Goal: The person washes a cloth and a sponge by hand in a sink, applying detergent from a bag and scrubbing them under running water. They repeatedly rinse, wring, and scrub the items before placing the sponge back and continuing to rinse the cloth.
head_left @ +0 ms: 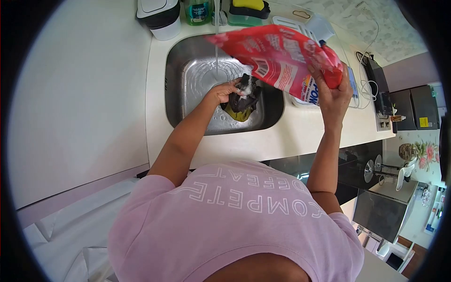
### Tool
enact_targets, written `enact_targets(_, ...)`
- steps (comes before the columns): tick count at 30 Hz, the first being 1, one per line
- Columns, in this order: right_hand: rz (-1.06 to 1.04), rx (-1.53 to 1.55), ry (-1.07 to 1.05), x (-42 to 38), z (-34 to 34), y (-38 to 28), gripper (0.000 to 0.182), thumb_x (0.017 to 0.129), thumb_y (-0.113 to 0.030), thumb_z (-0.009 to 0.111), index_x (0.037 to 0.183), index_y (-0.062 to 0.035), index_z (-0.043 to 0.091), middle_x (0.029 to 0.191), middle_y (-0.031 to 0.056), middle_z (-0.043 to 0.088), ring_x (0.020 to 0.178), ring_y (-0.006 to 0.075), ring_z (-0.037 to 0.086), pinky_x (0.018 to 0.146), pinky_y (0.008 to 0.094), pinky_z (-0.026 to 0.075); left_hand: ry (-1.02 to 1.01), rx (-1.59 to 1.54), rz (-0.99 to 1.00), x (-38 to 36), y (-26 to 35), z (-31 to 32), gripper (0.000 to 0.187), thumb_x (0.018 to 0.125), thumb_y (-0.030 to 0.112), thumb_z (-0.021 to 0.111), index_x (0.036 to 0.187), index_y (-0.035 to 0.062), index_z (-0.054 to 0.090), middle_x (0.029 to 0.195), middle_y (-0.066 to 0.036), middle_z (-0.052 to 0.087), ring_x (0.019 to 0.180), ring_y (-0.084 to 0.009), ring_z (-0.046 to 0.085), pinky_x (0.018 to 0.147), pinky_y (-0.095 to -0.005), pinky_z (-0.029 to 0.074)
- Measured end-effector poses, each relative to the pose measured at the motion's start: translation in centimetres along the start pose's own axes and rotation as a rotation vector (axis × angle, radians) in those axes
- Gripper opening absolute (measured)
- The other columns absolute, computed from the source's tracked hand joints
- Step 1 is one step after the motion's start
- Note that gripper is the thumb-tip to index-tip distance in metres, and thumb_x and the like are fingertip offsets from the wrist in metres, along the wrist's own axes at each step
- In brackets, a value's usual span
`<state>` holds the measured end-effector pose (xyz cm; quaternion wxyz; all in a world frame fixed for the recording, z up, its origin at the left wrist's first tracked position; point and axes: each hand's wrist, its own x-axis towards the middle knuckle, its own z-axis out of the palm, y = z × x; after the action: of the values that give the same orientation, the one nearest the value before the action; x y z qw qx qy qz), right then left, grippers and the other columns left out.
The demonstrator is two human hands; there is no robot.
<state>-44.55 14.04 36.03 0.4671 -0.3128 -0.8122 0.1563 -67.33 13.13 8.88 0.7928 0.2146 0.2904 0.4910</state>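
Note:
My right hand (334, 96) grips one end of a red bag of washing powder (282, 58), its fingers wrapped round the plastic. Tilted, the bag slants over the right side of the sink, with its narrow end toward the tap. Below it, my left hand (225, 91) is closed on a dark wet cloth (245, 99) inside the steel sink (277, 105). White powder lies on top of the cloth. Under the dark fabric a yellow-green piece of cloth (239, 114) shows at the sink bottom. Water (216, 58) runs down from the tap just left of the cloth.
Behind the sink stand a white bin with a black rim (162, 21), a green soap bottle (197, 13) and a yellow sponge (248, 4) on a holder. A white rack (293, 28) sits partly behind the bag. Cables (369, 89) lie farther right.

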Motion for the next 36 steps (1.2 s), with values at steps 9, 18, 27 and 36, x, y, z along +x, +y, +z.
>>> enact_targets(9, 0.112, 0.131, 0.124, -1.9, -0.7, 2.5, 0.029, 0.073, -0.010, 0.067, 0.096, 0.0004, 0.053, 0.088, 0.0084, 0.060, 0.074, 0.0106, 0.055, 0.068, 0.0232, 0.043, -0.005, -0.411, -0.069, 0.9, -1.4, -2.2, 0.027, 0.074, 0.020, 0.057, 0.095, 0.0044, 0.056, 0.088, -0.011, 0.061, 0.084, -0.0226, 0.059, 0.074, -0.0394, 0.049)
enact_targets(18, 0.511, 0.808, 0.561, -6.7, 0.1, 8.0, 0.037, 0.076, -0.010, 0.063, 0.108, -0.0004, 0.046, 0.095, 0.0083, 0.057, 0.081, 0.0147, 0.058, 0.071, 0.0288, 0.050, 0.287, -0.581, 0.034, 1.5, -1.0, 1.8, 0.021, 0.076, 0.023, 0.050, 0.089, 0.0083, 0.058, 0.084, -0.007, 0.062, 0.071, -0.0203, 0.061, 0.047, -0.0313, 0.050)
enact_targets(27, 0.748, 1.308, 0.738, -8.5, -1.1, 7.5, 0.046, 0.075, -0.027, 0.064, 0.108, -0.0010, 0.044, 0.097, 0.0098, 0.056, 0.082, 0.0201, 0.057, 0.069, 0.0325, 0.051, 0.330, -0.386, -0.079, 2.3, -0.8, 2.4, 0.020, 0.075, 0.016, 0.060, 0.091, 0.0043, 0.056, 0.089, -0.011, 0.061, 0.079, -0.0240, 0.060, 0.071, -0.0399, 0.051)
enact_targets(36, 0.797, 1.502, 0.648, -16.7, -1.2, 15.6, 0.051, 0.077, -0.048, 0.052, 0.109, -0.0092, 0.044, 0.090, 0.0077, 0.056, 0.076, 0.0218, 0.055, 0.066, 0.0388, 0.049, 0.515, 0.809, -0.083, 0.9, -1.5, 3.3, 0.042, 0.073, 0.022, 0.063, 0.107, 0.0035, 0.046, 0.089, -0.004, 0.056, 0.074, -0.0144, 0.052, 0.054, -0.0261, 0.043)
